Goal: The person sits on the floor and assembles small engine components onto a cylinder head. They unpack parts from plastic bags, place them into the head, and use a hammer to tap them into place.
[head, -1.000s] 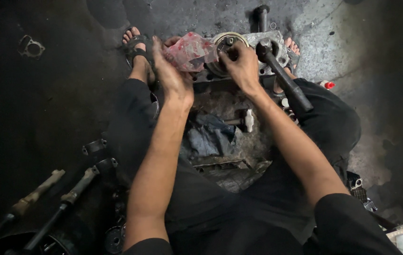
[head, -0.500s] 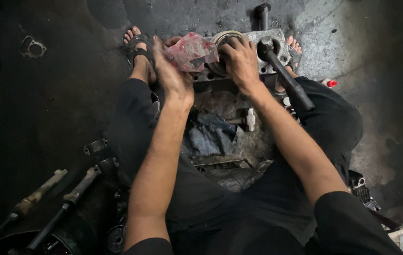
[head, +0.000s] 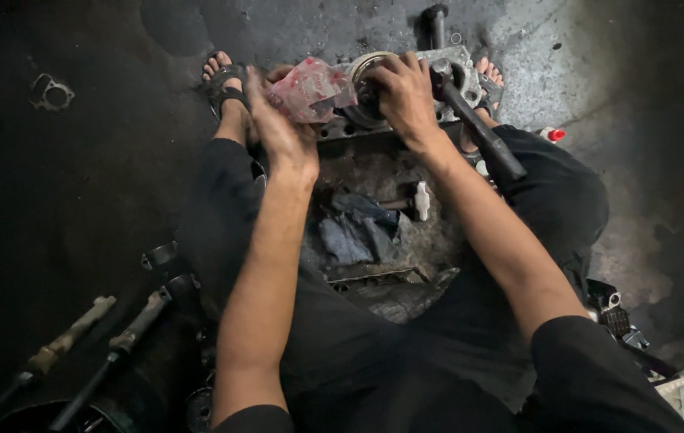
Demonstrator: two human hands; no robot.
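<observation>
Reddish plastic bag (head: 310,87) stays pinched in the left hand (head: 282,132); right hand (head: 402,96) still curls, seemingly gripping, the grey metal housing (head: 454,68), upper centre.

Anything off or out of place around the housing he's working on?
Nothing looks broken or spilled. The left hand holds a crumpled red-stained plastic bag beside the metal housing, where the right hand rests. Loose bits lie scattered: a gasket far left on the floor, and two shafts lower left.

Single head-worn view looks steeply down, close over the seated person's lap
</observation>
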